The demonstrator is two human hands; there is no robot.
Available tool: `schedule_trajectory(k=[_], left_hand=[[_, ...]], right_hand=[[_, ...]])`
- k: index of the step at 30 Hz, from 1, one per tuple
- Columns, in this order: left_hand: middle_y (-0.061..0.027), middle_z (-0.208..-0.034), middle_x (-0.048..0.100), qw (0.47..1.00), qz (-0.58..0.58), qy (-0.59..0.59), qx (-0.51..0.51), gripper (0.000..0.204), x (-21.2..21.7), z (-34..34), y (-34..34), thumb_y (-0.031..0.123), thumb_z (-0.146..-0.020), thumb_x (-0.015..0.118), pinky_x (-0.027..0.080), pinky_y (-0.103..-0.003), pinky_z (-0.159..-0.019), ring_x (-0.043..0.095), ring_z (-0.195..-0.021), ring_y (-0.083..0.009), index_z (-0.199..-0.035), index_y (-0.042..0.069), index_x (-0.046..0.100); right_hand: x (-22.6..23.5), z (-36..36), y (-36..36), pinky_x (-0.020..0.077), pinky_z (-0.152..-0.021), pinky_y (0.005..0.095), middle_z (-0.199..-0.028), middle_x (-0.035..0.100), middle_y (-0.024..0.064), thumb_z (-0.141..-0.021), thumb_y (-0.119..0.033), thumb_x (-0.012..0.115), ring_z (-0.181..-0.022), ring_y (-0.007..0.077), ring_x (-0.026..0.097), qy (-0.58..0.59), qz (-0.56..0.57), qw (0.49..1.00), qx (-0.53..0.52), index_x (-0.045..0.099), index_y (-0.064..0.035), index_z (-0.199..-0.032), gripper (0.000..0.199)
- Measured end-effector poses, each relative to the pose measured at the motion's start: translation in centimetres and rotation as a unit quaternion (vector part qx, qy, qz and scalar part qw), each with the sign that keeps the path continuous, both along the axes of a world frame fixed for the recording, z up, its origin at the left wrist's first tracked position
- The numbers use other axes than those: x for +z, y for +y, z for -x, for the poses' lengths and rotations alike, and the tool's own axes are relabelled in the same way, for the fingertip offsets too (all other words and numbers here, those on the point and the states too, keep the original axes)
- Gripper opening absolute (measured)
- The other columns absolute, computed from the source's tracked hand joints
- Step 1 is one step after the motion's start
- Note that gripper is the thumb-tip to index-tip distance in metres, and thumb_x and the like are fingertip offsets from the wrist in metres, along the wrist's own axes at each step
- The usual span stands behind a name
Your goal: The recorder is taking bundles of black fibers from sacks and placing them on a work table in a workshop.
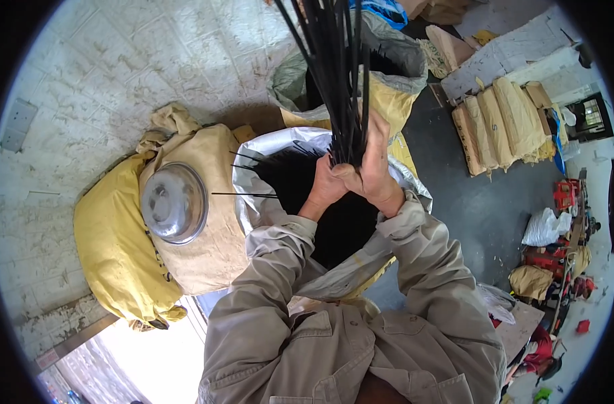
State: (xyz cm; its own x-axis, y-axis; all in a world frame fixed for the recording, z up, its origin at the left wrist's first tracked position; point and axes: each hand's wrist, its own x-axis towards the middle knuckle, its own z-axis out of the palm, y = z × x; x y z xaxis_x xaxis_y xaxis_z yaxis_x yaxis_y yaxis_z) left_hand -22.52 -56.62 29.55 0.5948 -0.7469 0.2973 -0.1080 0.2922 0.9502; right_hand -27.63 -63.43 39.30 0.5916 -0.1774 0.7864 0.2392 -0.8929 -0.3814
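Observation:
A bundle of long thin black strips [334, 74] stands upright in my two hands, fanning out toward the top of the view. My left hand [327, 183] closes round its lower end. Against the other side of the bundle, my right hand [373, 165] is wrapped with the thumb across the front. Below both hands is an open sack [253, 145] with a silvery white lining, full of dark black material. A few loose black strips [243, 195] stick out over its left rim. The exact kind of the strips cannot be made out.
A second open sack [387, 94] with black contents stands beyond. To the left, a metal bowl [175, 202] rests on a tan sack [206, 262] beside a yellow sack [118, 236]. Stacked brown paper sacks [502, 124] lie at the right on the grey floor [455, 202].

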Motion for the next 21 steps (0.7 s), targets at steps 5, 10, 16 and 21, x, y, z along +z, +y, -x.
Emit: schedule_trajectory(k=[5,10,16,21], left_hand=[[-0.0013,-0.086,0.065,0.991,-0.009,0.130,-0.042,0.037,1.9,-0.2,0.4,0.005,-0.061,0.079,0.047,-0.023,-0.073,0.056,-0.077,-0.0053,-0.093,0.000,0.060],[-0.0013,-0.088,0.064,0.984,0.019,0.160,-0.070,0.034,1.6,0.5,-0.3,0.006,-0.064,0.077,0.047,-0.023,-0.073,0.055,-0.079,-0.0052,-0.094,0.000,0.060],[-0.0025,-0.088,0.062,1.000,-0.014,0.011,-0.025,0.037,0.3,-0.3,0.0,0.007,-0.065,0.076,0.047,-0.025,-0.075,0.057,-0.082,-0.0102,-0.096,-0.002,0.058],[-0.0079,-0.104,0.056,0.997,-0.023,0.024,-0.070,0.059,2.1,0.0,-0.3,0.008,-0.062,0.077,0.043,-0.028,-0.085,0.054,-0.095,-0.0146,-0.113,-0.001,0.048]], right_hand=[[5.5,4.2,-2.3,0.0293,-0.100,0.0403,-0.131,0.033,0.0241,-0.068,-0.052,0.068,-0.117,0.0357,0.039,0.072,0.076,0.993,-0.055,0.027,0.0092,-0.129,0.095],[-0.3,3.8,-3.4,0.0330,-0.098,0.0331,-0.123,0.047,0.0120,-0.059,-0.019,0.081,-0.114,0.0192,0.045,0.208,-0.301,0.928,0.072,0.044,0.0025,-0.122,0.075],[-2.0,1.3,-2.1,0.0446,-0.081,0.0265,-0.091,0.063,0.0056,-0.062,-0.009,0.076,-0.086,0.0113,0.058,0.227,-0.412,0.869,0.155,0.059,0.0017,-0.100,0.043],[-0.3,2.3,-1.7,0.0453,-0.071,0.0247,-0.084,0.060,0.0022,-0.064,-0.013,0.076,-0.077,0.0078,0.054,0.182,-0.369,0.908,0.077,0.058,0.0010,-0.096,0.040]])
